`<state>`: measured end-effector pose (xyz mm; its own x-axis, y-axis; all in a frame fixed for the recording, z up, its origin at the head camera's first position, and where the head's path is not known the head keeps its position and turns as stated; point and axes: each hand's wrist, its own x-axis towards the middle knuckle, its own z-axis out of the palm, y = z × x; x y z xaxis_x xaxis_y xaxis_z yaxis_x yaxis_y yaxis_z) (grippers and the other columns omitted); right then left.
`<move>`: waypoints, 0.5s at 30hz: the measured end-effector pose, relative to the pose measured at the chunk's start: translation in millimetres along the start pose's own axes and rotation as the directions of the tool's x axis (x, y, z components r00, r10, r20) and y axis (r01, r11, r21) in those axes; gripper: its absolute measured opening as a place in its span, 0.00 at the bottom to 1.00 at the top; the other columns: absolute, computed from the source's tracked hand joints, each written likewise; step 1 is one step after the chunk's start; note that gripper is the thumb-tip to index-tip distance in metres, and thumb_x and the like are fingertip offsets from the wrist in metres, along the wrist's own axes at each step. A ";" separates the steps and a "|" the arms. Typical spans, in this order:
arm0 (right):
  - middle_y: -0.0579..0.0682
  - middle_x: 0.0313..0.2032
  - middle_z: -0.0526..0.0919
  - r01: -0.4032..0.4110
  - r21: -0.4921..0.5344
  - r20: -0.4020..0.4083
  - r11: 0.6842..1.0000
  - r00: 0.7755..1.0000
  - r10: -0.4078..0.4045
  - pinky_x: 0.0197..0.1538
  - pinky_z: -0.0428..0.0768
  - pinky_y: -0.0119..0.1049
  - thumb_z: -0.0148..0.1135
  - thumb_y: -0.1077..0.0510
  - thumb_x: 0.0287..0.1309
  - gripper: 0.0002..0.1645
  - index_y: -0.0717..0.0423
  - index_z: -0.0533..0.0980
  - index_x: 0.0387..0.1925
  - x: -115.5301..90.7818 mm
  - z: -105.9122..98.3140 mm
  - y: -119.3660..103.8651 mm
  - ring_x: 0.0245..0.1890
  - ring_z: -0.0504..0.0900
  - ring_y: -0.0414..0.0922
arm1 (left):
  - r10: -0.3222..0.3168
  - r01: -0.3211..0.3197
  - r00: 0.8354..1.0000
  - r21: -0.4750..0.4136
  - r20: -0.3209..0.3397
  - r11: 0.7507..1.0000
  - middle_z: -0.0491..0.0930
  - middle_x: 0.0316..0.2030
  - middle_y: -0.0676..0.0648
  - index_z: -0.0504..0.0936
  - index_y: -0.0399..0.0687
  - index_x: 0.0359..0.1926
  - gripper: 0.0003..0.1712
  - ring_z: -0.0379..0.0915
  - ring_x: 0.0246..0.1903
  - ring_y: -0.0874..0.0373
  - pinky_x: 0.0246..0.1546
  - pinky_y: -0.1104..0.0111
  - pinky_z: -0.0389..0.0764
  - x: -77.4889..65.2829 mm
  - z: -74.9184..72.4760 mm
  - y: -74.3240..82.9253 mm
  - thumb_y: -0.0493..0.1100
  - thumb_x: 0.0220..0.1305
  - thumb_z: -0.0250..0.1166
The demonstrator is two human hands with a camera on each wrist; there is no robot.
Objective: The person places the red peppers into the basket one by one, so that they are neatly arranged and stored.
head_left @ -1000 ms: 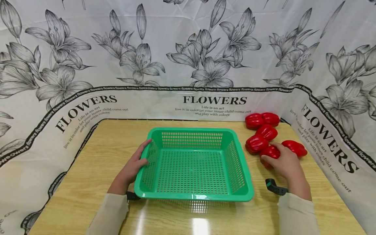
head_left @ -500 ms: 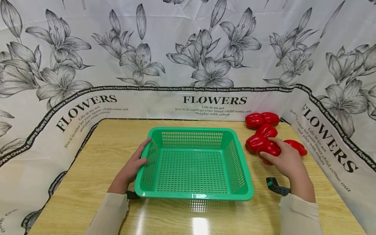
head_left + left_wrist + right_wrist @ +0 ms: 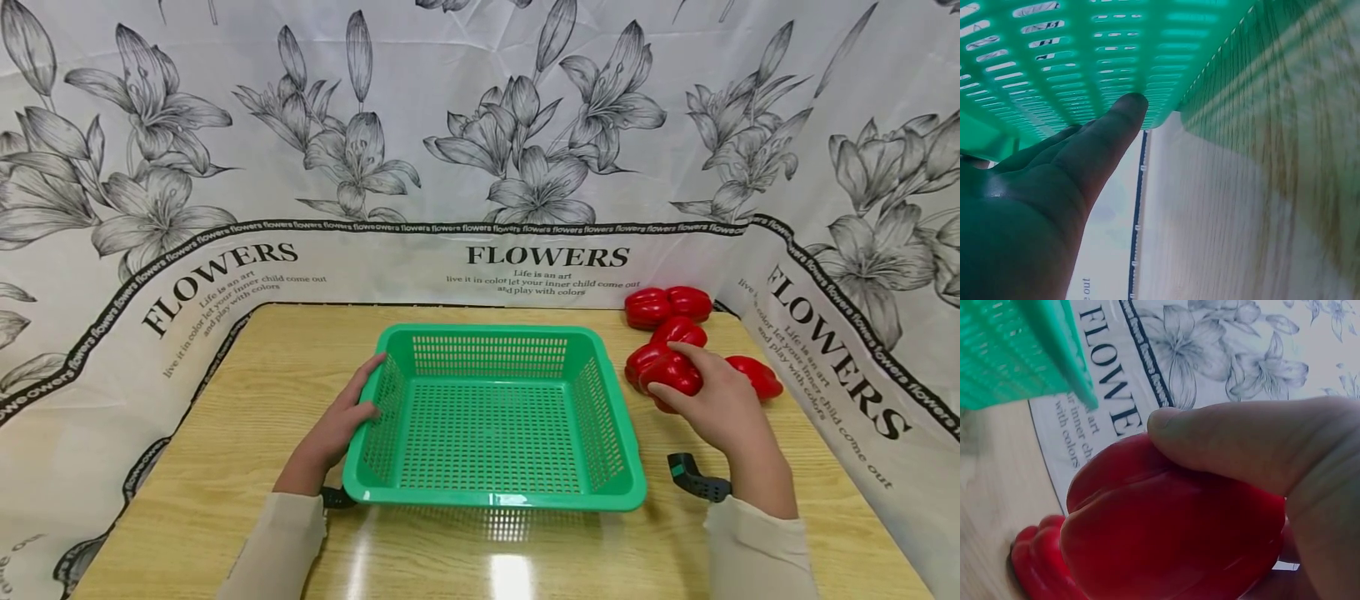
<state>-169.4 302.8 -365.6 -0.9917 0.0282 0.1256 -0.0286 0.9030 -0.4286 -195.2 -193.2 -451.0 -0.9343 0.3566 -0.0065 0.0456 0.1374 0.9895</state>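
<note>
A green perforated plastic basket [image 3: 491, 500] stands on the table. My left hand [image 3: 337, 429] holds its left side, thumb over the rim; in the left wrist view, straight fingers [image 3: 1107, 134] lie along the outer wall. To the basket's right, my right hand [image 3: 723, 404] grips a glossy red bell pepper [image 3: 681, 373] between thumb and fingers. In the right wrist view the thumb [image 3: 1204, 434] lies across this pepper, while most of the other fingers are hidden behind it. A second bell pepper [image 3: 641, 360] is partly covered by the held one in the head view.
Several more red bell peppers lie around the right hand: a pair [image 3: 667, 307] at the back edge, one [image 3: 682, 331] before them, another [image 3: 757, 377] beyond the hand. A flower-printed cloth [image 3: 405, 262] encloses the wooden table [image 3: 247, 400] at back and sides.
My right hand has taken hold of the near bell pepper and moved it up and leftward, over part of the neighbouring pepper. The left hand and basket have stayed in place.
</note>
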 end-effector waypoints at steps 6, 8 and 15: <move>0.69 0.63 0.67 0.032 0.010 -0.041 0.999 0.999 -0.032 0.52 0.69 0.70 0.60 0.33 0.55 0.45 0.50 0.63 0.69 -1.5 -2.7 -12.1 0.59 0.65 0.69 | 0.008 -0.008 1.000 0.008 0.003 1.000 0.43 0.74 0.38 0.45 0.70 0.76 0.49 0.60 0.60 0.34 0.43 0.57 0.77 0.9 -1.1 -0.1 0.33 0.56 0.47; 0.69 0.63 0.67 0.046 0.015 -0.060 0.999 0.997 -0.045 0.51 0.69 0.70 0.61 0.34 0.55 0.45 0.49 0.63 0.69 -2.7 -3.6 -16.1 0.59 0.65 0.69 | 0.011 -0.011 1.000 0.005 0.003 1.000 0.43 0.74 0.38 0.45 0.69 0.76 0.48 0.60 0.60 0.34 0.43 0.57 0.77 1.4 -1.4 0.7 0.33 0.56 0.47; 0.66 0.62 0.68 0.117 0.028 -0.120 0.993 0.986 -0.113 0.52 0.68 0.70 0.64 0.37 0.54 0.42 0.47 0.65 0.68 -11.3 -4.2 -31.6 0.60 0.66 0.68 | 0.002 -0.002 1.000 0.028 -0.009 1.000 0.43 0.74 0.38 0.46 0.69 0.75 0.48 0.59 0.59 0.34 0.42 0.57 0.77 0.3 0.5 -0.3 0.33 0.56 0.47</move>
<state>-156.8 275.7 -349.8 -0.9598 -0.0230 0.2797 -0.1483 0.8877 -0.4358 -195.2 -192.7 -451.4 -0.9373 0.3486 -0.0030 0.0574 0.1629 0.9850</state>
